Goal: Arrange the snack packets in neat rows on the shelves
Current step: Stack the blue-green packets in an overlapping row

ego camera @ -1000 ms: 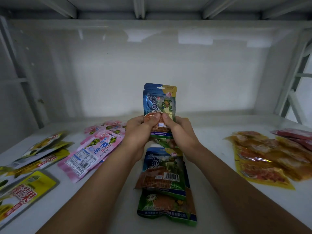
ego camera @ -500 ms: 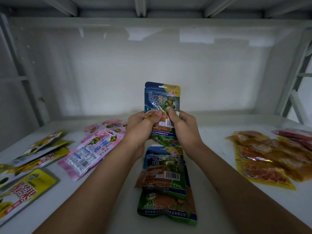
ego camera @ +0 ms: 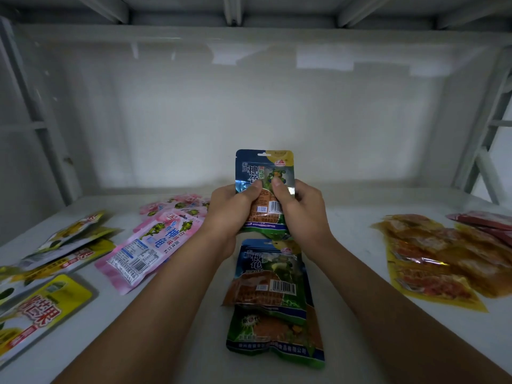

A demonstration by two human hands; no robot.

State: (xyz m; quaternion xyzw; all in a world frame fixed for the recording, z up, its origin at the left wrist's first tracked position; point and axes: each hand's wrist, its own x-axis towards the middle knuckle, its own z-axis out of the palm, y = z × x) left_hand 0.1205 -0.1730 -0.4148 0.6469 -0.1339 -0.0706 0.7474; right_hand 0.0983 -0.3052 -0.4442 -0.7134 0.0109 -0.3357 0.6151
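Note:
I hold a blue and green snack packet point(ego camera: 263, 169) upright above the middle of the white shelf point(ego camera: 346, 223). My left hand point(ego camera: 231, 209) grips its left side and my right hand point(ego camera: 300, 210) grips its right side, both thumbs pressed on its front. Just below my hands, two more blue and green packets point(ego camera: 270, 275) lie flat, one overlapping the other, in a line toward me. A heap of pink packets point(ego camera: 155, 242) lies to the left of my left forearm.
Yellow packets point(ego camera: 41, 314) lie scattered at the far left. Orange-yellow packets point(ego camera: 432, 256) are piled at the right, with red packets point(ego camera: 482, 218) behind them. The shelf's back wall point(ego camera: 249, 112) stands close behind, and frame posts point(ego camera: 36, 112) rise at both sides.
Both hands have slid a little higher up the upright packet, the thumbs now near its middle. The packets on the shelf have not moved.

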